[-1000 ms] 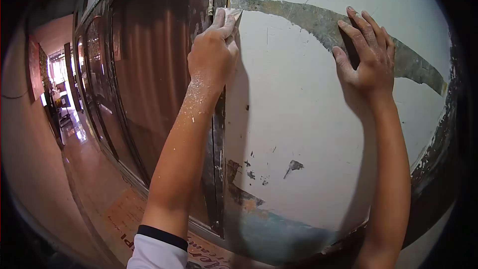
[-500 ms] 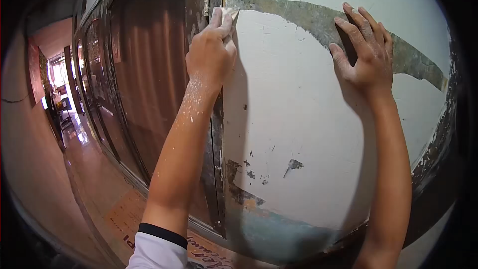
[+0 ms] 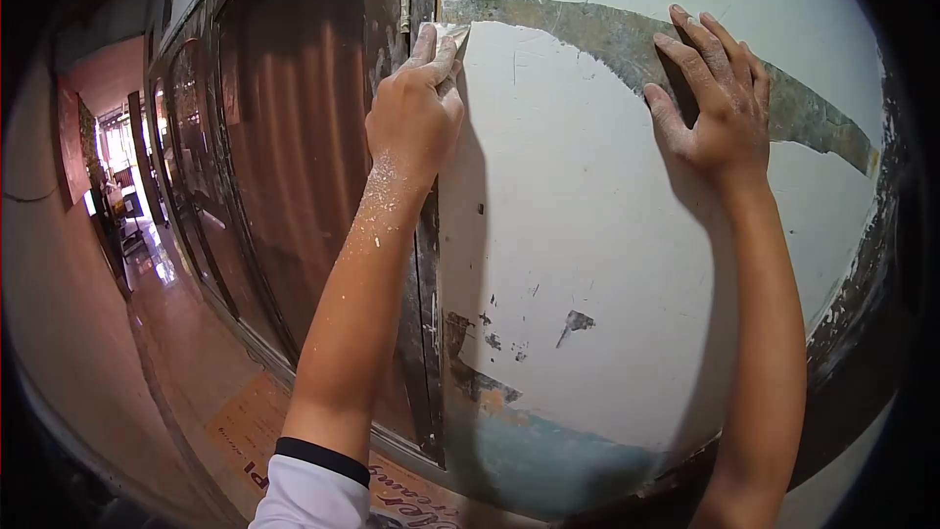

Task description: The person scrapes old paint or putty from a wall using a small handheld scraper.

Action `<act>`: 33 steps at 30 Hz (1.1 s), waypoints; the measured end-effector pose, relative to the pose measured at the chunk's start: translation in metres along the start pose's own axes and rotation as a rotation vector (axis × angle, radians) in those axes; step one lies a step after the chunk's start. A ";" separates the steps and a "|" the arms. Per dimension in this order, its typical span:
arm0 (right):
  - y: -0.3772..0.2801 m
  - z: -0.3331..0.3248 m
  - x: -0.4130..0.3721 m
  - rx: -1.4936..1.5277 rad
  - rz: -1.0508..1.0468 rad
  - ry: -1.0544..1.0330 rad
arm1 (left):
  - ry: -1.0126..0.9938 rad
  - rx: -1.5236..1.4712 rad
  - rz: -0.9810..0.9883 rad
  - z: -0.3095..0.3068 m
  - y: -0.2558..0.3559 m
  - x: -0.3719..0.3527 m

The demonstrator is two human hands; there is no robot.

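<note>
My left hand (image 3: 416, 103), dusted white, is closed around a small flat scraper (image 3: 452, 31). The scraper's blade rests against the wall close to the door frame, and its handle is hidden in my fingers. Under the blade lies white wall coating (image 3: 587, 206), whose ragged upper edge borders a bare grey strip (image 3: 558, 22). My right hand (image 3: 720, 103) holds nothing. Its fingers are spread, with the fingertips against the wall at the grey strip and the pale surface just above it. White powder covers those fingers and my left forearm.
A dark wooden door (image 3: 294, 157) with a hinge (image 3: 405, 2) stands just left of the wall. Lower down, the coating has dark chipped patches (image 3: 580, 321) and a bluish area (image 3: 558, 451). Printed cardboard (image 3: 255, 431) lies on the floor. A corridor runs off at far left.
My left hand and the scraper have slid slightly down along the wall beside the door frame. My right hand stays at the same spot on the wall.
</note>
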State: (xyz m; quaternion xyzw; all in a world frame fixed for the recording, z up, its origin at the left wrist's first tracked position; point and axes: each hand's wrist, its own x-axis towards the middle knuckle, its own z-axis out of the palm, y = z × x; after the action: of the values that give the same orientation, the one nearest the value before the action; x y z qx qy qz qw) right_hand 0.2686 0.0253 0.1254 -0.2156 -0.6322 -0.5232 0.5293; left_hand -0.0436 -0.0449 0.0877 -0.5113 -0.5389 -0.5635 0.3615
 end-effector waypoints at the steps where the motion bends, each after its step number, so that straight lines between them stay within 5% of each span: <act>1: 0.000 0.000 0.001 -0.001 0.005 -0.004 | -0.018 0.014 -0.020 0.000 0.000 0.004; 33: -0.002 -0.002 0.002 0.011 0.000 -0.005 | 0.003 -0.005 0.018 0.000 0.005 -0.001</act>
State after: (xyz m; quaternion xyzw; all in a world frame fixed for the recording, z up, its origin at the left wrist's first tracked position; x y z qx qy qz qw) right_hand 0.2673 0.0224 0.1264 -0.2142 -0.6361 -0.5192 0.5290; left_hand -0.0382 -0.0460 0.0876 -0.5161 -0.5323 -0.5625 0.3659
